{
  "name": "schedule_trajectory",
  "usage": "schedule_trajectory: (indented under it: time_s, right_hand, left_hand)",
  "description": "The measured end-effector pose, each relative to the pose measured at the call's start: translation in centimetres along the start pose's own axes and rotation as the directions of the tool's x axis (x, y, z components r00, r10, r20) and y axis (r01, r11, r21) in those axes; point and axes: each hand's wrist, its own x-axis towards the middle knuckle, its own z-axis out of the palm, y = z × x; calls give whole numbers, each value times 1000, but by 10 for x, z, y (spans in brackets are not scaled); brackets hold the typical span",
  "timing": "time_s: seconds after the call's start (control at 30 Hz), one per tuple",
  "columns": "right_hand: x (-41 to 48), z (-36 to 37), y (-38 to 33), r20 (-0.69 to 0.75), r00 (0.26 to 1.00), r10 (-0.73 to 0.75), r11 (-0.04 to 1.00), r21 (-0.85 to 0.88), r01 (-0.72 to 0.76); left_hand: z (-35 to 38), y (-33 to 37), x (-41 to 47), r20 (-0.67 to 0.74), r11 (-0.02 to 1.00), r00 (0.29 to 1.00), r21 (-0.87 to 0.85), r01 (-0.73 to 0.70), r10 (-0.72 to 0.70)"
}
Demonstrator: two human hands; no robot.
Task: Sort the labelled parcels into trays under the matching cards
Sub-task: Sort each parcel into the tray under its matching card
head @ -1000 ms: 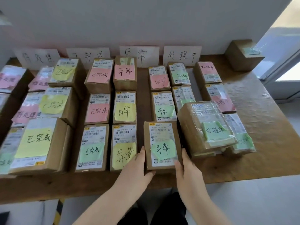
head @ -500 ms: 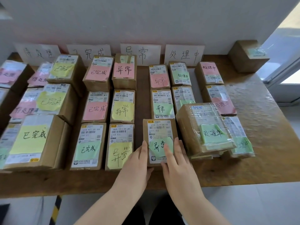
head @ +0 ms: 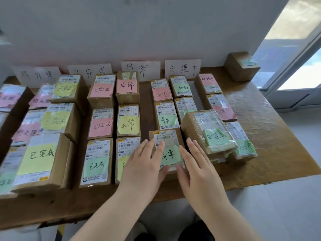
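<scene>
Parcel with the green note (head: pixel 169 148), marked 异常, lies at lower centre of the frame on the wooden table (head: pixel 278 153). It is the nearest of three parcels in a column running up toward the white cards at the wall, among them the card marked 异常 (head: pixel 140 69) at upper centre. On my feed both hands lie flat on it. The left hand (head: pixel 144 164) covers its left edge and part of the neighbouring yellow-note parcel (head: pixel 127 145), fingers straight and close together. The right hand (head: pixel 196 168) lies along its right edge, fingers straight and slightly apart. Both thumbs touch its near end. Just right sits a taller tape-wrapped parcel (head: pixel 208 129). A lone box (head: pixel 241 66) stands at upper right.
</scene>
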Motion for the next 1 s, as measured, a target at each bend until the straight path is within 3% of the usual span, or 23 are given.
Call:
schedule_trajectory:
  time_s: [0.2, 0.43, 0.67, 1.0]
  right_hand:
    - [-2, -46, 40, -48, 998, -50, 996, 65, 53]
    - [-19, -113, 155, -70, 998, 6, 998, 57, -2]
    - [-33, -178, 266, 120, 991, 52, 997, 44, -58]
    - [26, -194, 311, 323, 944, 72, 995, 39, -90]
  left_hand:
    - [-21, 53, 7, -135, 999, 990, 34, -28, 33]
    - [-13, 165, 25, -153, 998, 987, 40, -50, 55]
    - [27, 268, 46, -89, 999, 995, 26, -46, 48]
    - [40, 292, 89, -99, 1000, 995, 8, -5, 6]
